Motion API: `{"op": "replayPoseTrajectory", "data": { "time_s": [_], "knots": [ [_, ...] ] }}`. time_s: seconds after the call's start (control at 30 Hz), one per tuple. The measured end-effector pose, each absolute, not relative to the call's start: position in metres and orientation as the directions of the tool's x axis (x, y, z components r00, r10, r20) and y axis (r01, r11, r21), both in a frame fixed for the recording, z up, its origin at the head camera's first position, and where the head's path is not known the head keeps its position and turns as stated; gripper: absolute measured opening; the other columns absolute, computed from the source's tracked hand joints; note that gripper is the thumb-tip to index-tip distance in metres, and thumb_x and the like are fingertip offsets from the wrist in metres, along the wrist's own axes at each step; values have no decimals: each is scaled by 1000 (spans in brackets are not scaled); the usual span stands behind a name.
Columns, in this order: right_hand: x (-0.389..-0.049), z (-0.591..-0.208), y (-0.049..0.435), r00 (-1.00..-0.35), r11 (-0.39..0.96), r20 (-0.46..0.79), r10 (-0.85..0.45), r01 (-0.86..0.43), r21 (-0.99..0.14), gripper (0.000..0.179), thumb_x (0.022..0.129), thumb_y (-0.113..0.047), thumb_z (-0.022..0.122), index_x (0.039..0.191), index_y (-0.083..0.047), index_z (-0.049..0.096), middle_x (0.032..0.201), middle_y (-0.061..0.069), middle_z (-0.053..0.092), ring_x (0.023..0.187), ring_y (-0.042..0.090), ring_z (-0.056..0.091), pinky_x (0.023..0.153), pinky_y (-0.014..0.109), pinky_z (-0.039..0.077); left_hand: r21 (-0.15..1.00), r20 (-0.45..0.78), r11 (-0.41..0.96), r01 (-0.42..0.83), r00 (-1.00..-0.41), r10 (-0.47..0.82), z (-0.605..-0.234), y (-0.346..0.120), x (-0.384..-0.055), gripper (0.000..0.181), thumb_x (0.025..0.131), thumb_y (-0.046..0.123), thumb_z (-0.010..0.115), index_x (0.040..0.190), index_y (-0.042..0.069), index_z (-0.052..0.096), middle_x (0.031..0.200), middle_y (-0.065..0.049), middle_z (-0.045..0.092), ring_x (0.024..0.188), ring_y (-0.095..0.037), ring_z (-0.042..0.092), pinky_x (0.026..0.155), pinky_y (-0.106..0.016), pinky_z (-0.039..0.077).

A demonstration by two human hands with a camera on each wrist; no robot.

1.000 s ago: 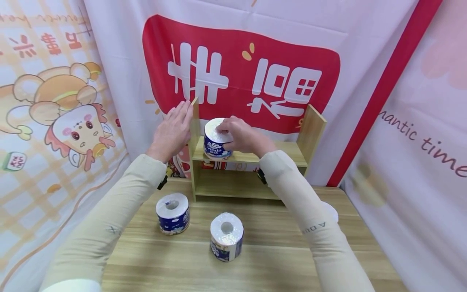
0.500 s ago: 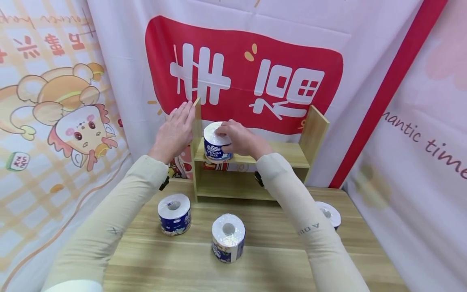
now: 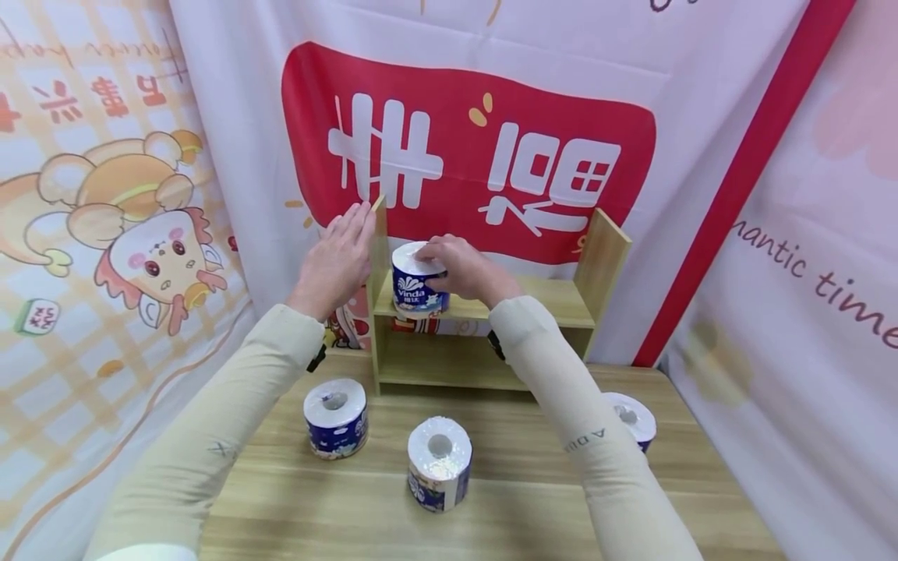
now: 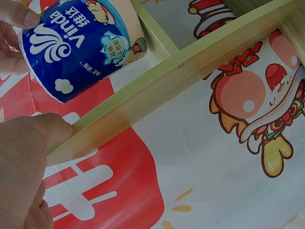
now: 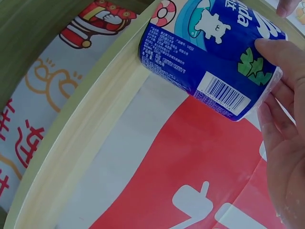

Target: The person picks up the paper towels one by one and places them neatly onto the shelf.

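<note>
In the head view my right hand (image 3: 466,269) pinches a blue and white toilet roll (image 3: 412,294) by its right side. The roll stands upright on the upper board of a small wooden shelf (image 3: 519,300), at the left end and right at the front edge. In the right wrist view its barcode faces the camera, with my thumb (image 5: 281,50) on the printed wrapper. My left hand (image 3: 335,261) rests against the shelf's left side panel (image 4: 157,86), fingers straight and together in the head view. In the left wrist view its thumb lies at the panel's edge.
On the wooden table (image 3: 337,506) stand a toilet roll (image 3: 337,432) at the left, another roll (image 3: 436,487) in the middle and a third roll (image 3: 634,417) at the right, partly behind my right sleeve. A printed curtain (image 3: 245,47) hangs close behind the shelf.
The right hand and its roll have come slightly toward the shelf's front edge. The left hand stays at the side panel. The head view has shifted a little.
</note>
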State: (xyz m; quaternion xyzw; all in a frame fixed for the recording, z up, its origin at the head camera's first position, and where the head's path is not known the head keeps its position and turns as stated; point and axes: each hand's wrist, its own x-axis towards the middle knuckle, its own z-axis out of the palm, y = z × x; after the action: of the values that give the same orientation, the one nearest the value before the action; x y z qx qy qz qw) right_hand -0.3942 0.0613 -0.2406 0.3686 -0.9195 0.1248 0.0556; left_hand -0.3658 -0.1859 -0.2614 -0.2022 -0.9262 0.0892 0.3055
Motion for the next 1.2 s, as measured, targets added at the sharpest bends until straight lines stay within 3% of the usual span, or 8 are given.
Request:
{"op": "replayPoseTrajectory", "data": {
  "time_s": [0.63,1.2],
  "knots": [
    [-390,-240,68,-750,715,201,-630,-662,-226,61,94,-21,81,150,-13,59,151,8,61,142,28,52,116,46,53,-307,542,899,313,-719,435,-264,-185,-366,76,102,13,64,164,-5,25,173,-23,28,162,-40,27,130,-49,30],
    [-371,-218,114,-753,726,187,-631,-658,-199,64,91,-27,84,149,-17,61,152,4,62,143,26,55,116,49,53,-318,536,895,314,-719,442,-263,-187,-367,78,101,13,65,165,-4,23,173,-23,28,163,-40,26,130,-48,31]
  ]
}}
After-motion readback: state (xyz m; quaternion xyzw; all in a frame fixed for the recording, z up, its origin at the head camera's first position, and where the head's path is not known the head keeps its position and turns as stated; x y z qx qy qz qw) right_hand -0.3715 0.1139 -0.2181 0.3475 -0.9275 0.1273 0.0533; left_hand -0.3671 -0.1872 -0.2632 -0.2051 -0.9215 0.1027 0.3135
